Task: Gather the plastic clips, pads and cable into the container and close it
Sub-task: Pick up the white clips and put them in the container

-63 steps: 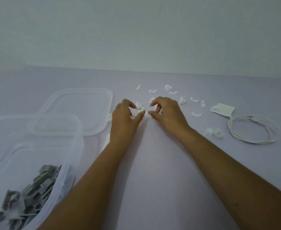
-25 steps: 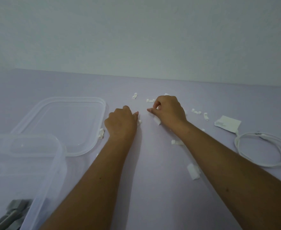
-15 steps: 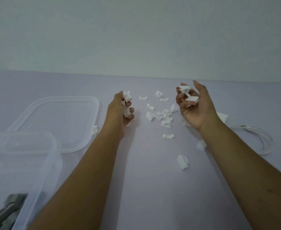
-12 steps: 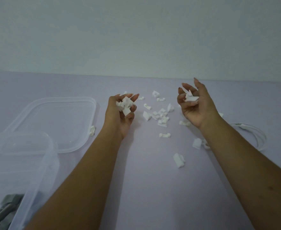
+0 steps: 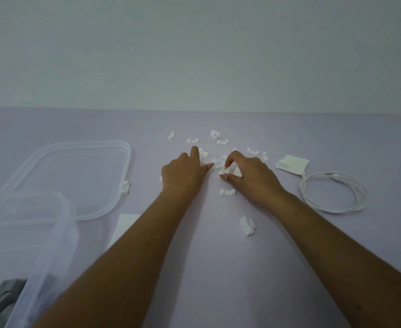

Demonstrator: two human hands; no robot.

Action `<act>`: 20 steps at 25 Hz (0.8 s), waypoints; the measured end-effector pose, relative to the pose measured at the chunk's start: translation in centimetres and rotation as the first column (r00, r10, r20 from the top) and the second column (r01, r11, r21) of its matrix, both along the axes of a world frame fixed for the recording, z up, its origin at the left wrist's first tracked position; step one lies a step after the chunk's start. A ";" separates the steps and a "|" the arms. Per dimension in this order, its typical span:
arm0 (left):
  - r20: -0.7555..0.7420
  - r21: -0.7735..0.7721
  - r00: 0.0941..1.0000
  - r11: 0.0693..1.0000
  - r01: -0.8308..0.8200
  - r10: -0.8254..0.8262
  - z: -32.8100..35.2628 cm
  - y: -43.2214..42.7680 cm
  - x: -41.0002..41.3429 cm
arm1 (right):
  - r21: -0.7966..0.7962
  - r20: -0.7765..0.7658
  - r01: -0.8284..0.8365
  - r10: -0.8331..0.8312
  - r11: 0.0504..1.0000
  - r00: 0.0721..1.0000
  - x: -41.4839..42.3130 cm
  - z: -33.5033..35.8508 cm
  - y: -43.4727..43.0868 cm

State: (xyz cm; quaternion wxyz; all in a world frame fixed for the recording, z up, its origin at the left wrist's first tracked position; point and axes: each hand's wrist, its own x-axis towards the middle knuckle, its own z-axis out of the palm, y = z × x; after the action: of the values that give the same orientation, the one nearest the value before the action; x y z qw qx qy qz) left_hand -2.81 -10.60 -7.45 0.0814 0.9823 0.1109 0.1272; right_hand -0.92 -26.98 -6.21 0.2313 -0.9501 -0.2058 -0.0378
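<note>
Small white plastic clips lie in a loose pile on the purple table, with more scattered behind it. My left hand rests palm down at the pile's left, index finger and thumb spread against it; what is under the palm is hidden. My right hand pinches white clips between thumb and forefinger at the pile's right. A coiled white cable lies to the right, with a white pad beside it. Another pad shows by my left forearm. The clear container stands at the lower left.
The container's clear lid lies flat behind it, a clip at its right edge. Grey clips sit inside the container. Single white clips lie near my right forearm. A pale wall rises behind the table.
Both hands were raised palm up holding clips half a second ago; now they are palm down on the table at the pile again.
</note>
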 end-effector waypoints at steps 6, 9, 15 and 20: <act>0.019 -0.017 1.000 1.000 0.021 -0.021 0.2 -0.2 0.1 | 0.096 -0.088 0.042 -0.034 0.995 0.996 0.1 -0.3 0.3; 0.113 -0.879 0.988 0.474 0.051 0.104 1.6 -0.1 0.1 | 0.797 -0.527 0.401 0.197 0.452 0.827 0.7 0.5 -0.5; 0.132 -0.696 0.983 -0.694 0.184 0.129 3.1 0.3 -0.8 | 0.846 -0.433 0.531 0.526 -0.043 0.732 1.9 1.9 -2.1; 0.097 -0.995 0.986 0.025 0.095 0.134 2.3 0.1 0.3 | 0.748 -0.378 0.290 0.025 0.597 0.925 3.7 1.4 -1.3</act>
State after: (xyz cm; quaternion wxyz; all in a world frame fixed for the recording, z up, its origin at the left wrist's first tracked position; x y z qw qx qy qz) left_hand -2.52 -10.47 -5.10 0.7510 0.6297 0.1747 0.0948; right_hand 2.77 -28.32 -4.80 0.6567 -0.7520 -0.0505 0.0270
